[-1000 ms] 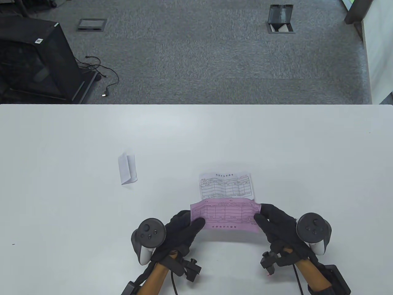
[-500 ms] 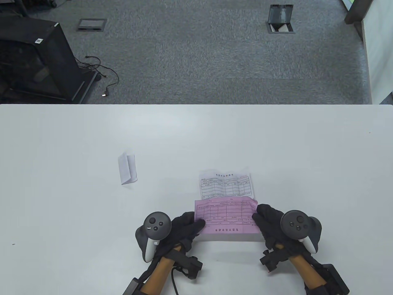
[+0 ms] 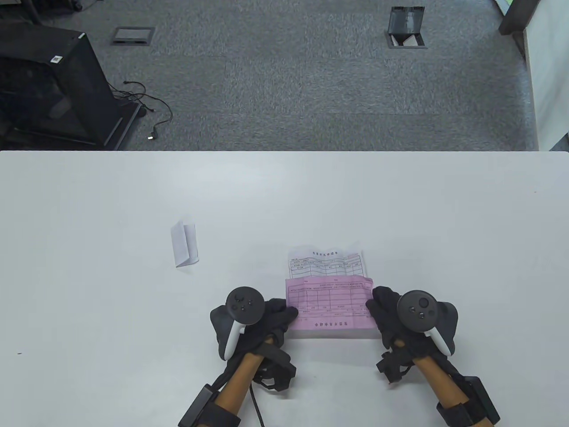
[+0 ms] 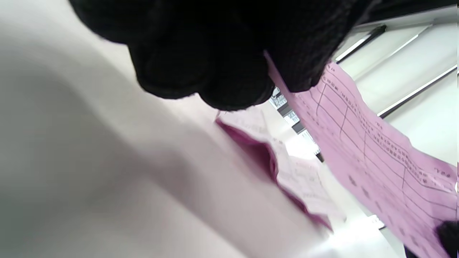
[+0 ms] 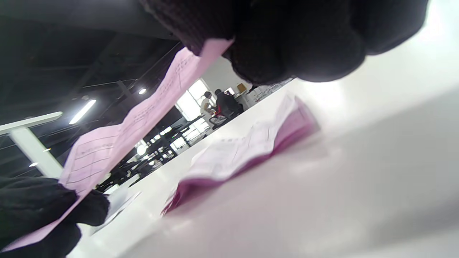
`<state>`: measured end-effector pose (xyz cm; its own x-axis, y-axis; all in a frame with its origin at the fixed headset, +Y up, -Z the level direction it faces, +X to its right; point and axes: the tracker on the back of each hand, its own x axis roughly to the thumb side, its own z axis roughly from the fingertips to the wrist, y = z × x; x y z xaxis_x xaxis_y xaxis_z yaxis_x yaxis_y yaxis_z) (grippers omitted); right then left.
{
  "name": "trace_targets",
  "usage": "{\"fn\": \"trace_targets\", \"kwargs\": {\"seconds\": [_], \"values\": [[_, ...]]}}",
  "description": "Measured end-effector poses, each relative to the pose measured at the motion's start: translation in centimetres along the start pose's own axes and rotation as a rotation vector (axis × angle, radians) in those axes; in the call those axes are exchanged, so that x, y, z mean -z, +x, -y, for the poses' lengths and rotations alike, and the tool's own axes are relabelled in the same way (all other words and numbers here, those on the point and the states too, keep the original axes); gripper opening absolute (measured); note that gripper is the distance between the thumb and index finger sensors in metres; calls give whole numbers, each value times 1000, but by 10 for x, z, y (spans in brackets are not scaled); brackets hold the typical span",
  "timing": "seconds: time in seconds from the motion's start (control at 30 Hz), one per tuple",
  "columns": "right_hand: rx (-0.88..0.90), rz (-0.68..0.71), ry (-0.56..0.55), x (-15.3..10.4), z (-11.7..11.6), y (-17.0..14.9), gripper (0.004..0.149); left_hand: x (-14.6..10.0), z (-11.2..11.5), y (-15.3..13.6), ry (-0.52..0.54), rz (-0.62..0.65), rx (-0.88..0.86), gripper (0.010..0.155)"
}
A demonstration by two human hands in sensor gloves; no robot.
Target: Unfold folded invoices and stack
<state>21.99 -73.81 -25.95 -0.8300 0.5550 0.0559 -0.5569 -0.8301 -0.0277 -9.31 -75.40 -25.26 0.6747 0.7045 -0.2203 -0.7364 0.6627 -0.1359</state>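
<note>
The left hand (image 3: 271, 318) and right hand (image 3: 391, 318) wear black knit gloves. Each back carries a dark grey round tracker (image 3: 243, 304) with small buttons and a white grip. Black straps, boxes and cables sit at the wrists, low in the frame.

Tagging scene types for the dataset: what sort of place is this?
Most likely an open-plan office: grey carpet tiles with floor outlet boxes, a plain white table, and rows of desks under strip ceiling lights in the right wrist view.

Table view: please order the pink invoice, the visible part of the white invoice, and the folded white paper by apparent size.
1. pink invoice, held above the table, so nearer the camera
2. white invoice
3. folded white paper
</note>
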Motion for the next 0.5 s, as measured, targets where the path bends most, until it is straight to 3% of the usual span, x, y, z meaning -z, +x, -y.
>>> {"fn": "trace_targets", "kwargs": {"seconds": [0.2, 0.33, 0.5], "values": [[-104, -131, -8, 48, 7, 11, 37, 35, -9, 34, 91, -25, 128, 51], [-264, -205, 17, 71, -13, 9, 37, 57, 5, 34, 91, -97, 208, 59], [-418, -251, 57, 83, -41, 5, 37, 70, 21, 28, 68, -133, 301, 64]]}}
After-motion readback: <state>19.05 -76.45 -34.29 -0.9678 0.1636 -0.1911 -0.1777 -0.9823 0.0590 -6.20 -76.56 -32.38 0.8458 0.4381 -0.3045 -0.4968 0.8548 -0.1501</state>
